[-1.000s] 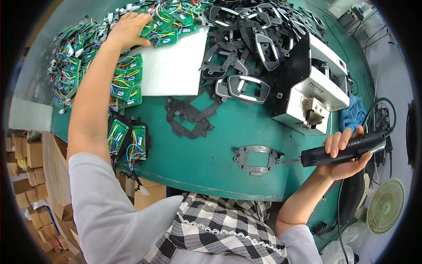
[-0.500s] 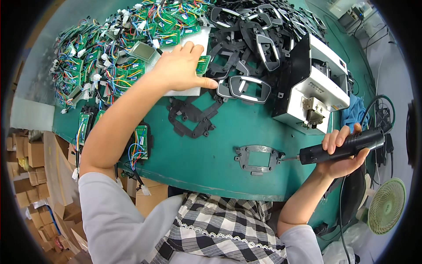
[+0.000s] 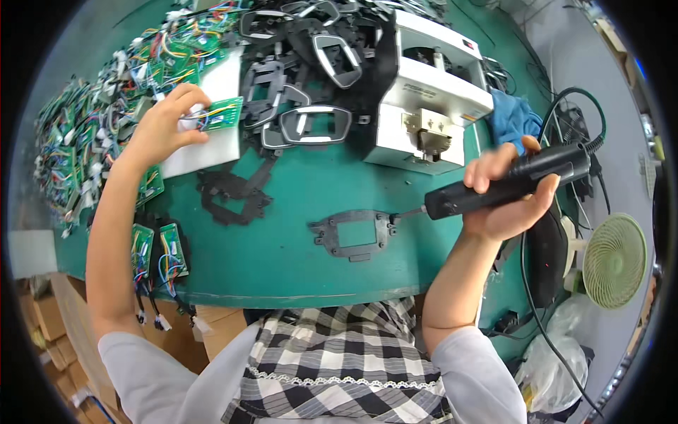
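Observation:
Between the fingers of my left hand (image 3: 167, 127) is a green circuit board (image 3: 224, 115) with coloured wires, held above a white foam sheet (image 3: 226, 78). My right hand (image 3: 512, 194) is wrapped round a black electric screwdriver (image 3: 494, 187) with a cord. Its bit points left and reaches the right end of a black plastic frame (image 3: 353, 252), which lies flat on the green table near me. Whether a screw sits at the tip is too small to tell. Another black plastic bracket (image 3: 233, 200) lies further left.
A heap of wired circuit boards (image 3: 85, 148) covers the far left. Black frames with light-edged bezels (image 3: 316, 126) pile up at the back. A white machine (image 3: 431, 92) stands right of them, near a blue cloth (image 3: 514, 116). A green fan (image 3: 613, 261) is far right.
My left hand has lifted a circuit board, now showing more fully in its fingers. The view has swung right, so table things appear further left. The screwdriver remains at the frame's right end.

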A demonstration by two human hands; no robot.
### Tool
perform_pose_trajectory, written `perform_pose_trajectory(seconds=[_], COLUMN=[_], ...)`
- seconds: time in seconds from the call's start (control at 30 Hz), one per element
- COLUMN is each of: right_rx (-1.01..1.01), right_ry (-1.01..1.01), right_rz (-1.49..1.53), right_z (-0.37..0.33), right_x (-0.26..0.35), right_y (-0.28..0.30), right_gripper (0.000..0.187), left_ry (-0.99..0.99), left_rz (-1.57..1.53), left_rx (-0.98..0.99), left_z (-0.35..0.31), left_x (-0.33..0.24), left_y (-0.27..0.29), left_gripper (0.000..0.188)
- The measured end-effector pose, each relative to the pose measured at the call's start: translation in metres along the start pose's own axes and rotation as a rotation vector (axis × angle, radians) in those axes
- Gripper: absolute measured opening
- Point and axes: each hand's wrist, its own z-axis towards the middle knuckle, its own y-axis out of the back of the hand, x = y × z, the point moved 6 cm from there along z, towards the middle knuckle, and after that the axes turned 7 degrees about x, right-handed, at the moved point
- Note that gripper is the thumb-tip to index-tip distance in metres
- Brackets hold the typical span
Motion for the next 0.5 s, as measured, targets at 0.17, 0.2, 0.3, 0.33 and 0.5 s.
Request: perform_pose_trajectory(seconds=[0.17,0.2,0.3,0.33,0.5], right_rx=[0.026,0.027,0.065,0.077,0.127], right_ry=[0.244,0.299,0.401,0.415,0.423], right_rz=[-0.295,-0.342,-0.462,-0.518,-0.737], right_z=[0.018,0.022,0.035,0.038,0.044], right_x=[0.030,0.035,0.041,0.039,0.022], right_y=[-0.021,-0.027,-0.046,-0.051,-0.064], right_gripper=[0.061,0.061,0.064,0.064,0.053], left_ry=[-0.044,-0.083,-0.068,-0.125,-0.047], left_rz=[0.000,-0.086,-0.452,-0.444,-0.180], left_rx=[-0.061,-0.219,-0.558,-0.622,-0.997], left_z=[-0.006,-0.009,-0.016,-0.021,-0.038], left_x=[0.011,0.009,0.005,-0.004,-0.003], left_y=[-0.003,0.007,0.033,0.039,0.072], left_gripper=[0.041,0.036,0.035,0.036,0.037])
